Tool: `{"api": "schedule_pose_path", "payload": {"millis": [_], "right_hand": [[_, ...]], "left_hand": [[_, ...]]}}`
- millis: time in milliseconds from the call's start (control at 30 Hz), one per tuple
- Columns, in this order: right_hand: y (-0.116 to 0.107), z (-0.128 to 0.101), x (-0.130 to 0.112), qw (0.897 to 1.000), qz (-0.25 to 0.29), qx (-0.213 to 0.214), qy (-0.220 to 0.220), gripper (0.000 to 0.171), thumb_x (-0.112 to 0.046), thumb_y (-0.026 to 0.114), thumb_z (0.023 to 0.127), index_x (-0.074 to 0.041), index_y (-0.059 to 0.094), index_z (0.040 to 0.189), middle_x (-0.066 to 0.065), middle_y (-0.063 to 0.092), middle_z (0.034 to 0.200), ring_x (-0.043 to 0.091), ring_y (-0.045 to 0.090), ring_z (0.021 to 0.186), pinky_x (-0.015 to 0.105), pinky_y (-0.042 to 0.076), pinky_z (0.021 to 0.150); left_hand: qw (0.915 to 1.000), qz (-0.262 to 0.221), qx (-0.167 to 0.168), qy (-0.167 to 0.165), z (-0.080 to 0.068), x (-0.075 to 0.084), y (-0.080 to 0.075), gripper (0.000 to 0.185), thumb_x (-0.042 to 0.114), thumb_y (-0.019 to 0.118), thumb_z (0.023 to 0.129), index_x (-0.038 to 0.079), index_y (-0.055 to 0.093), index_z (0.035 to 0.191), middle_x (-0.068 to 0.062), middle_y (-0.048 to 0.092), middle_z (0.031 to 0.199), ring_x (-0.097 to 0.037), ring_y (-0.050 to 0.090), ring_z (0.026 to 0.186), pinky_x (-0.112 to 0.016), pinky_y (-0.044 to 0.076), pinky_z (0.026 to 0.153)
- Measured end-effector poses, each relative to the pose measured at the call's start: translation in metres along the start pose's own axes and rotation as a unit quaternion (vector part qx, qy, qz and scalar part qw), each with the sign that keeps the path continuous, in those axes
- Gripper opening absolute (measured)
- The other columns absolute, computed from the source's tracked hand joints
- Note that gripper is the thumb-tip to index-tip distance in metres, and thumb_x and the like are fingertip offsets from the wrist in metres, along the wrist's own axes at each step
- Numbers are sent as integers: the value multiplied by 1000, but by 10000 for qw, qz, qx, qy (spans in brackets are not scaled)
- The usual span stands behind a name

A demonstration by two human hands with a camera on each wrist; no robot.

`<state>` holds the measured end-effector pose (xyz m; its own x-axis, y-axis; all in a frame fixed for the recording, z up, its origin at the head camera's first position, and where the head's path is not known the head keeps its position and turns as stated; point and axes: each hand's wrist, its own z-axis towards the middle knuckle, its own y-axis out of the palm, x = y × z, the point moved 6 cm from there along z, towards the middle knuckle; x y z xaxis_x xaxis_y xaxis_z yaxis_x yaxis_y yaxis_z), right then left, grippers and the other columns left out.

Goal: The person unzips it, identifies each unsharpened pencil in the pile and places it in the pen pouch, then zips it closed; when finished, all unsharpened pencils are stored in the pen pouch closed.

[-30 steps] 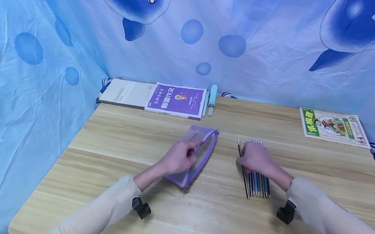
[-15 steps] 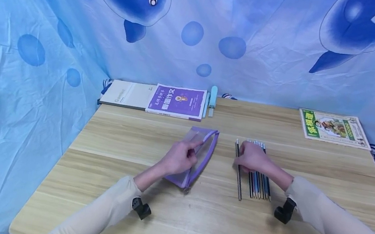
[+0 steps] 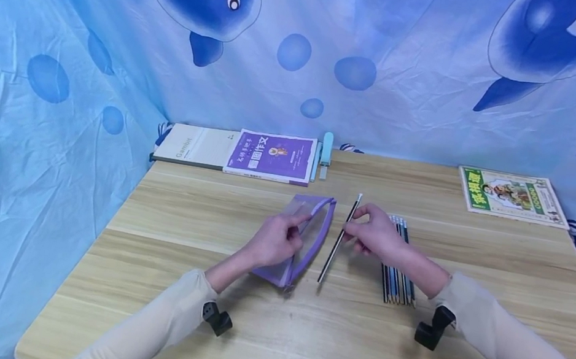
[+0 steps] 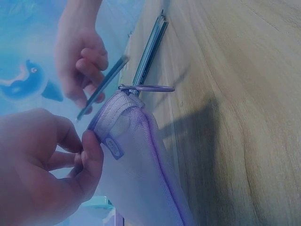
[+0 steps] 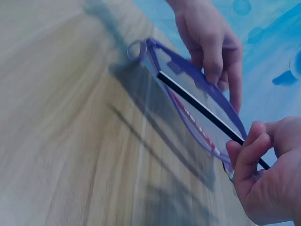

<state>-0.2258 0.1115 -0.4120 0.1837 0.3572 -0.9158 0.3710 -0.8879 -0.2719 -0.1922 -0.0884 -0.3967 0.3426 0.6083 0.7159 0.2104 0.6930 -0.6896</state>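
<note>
My left hand (image 3: 274, 241) pinches the upper edge of a purple-trimmed mesh pencil case (image 4: 136, 165), which lies with its mouth spread toward the right. A ring hangs at its near end. In the right wrist view something red and white (image 5: 195, 120) shows within the mouth. My right hand (image 3: 376, 236) holds a dark pencil (image 3: 333, 254) between thumb and fingers, raised and tilted, just right of the case; in the right wrist view it overlaps the mouth. Several pencils (image 3: 399, 286) lie side by side beneath the right forearm, their upper ends partly showing beyond the hand.
At the back left of the wooden table (image 3: 330, 347) lie a white notebook (image 3: 195, 144) and a purple book (image 3: 272, 155). A light blue long object (image 3: 327, 148) is beside them. A green-and-cream booklet (image 3: 514, 196) rests at the back right, before the blue curtain.
My right hand has drawn one pencil leftward from the row, lifted it and swung its lower end toward the pencil case. My left hand stays at the case's edge.
</note>
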Motion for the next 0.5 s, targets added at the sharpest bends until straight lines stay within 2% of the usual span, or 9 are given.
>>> {"api": "schedule_pose_path", "payload": {"millis": [133,233,367,500], "right_hand": [[10,0,-6,9983,574,111,-22,37,-5,60,93,1,38,121,19,71,88,12,52,48,22,40,41],[16,1,-7,9967,788,201,-49,37,-4,60,93,1,37,122,16,71,86,12,52,48,21,39,41],[23,4,-7,9960,844,284,-67,38,-5,61,93,1,37,123,13,71,85,12,52,48,22,39,40],[31,6,-6,9964,799,280,-20,37,-5,62,94,1,38,122,16,71,89,13,53,48,22,39,40]], "left_hand": [[10000,-45,6,-66,0,0,-1,56,-8,59,81,-5,56,136,-3,57,68,-9,48,54,-21,44,47],[10000,-33,34,-66,0,0,-1,56,-8,59,81,-5,56,137,-3,58,69,-10,50,56,-22,46,48],[9999,-1,45,-111,1,0,0,57,-6,60,81,-4,56,138,-2,57,69,-10,51,56,-23,46,48],[9998,31,27,-189,0,0,0,57,-5,60,82,-2,56,138,-2,57,68,-10,51,56,-23,45,49]]}}
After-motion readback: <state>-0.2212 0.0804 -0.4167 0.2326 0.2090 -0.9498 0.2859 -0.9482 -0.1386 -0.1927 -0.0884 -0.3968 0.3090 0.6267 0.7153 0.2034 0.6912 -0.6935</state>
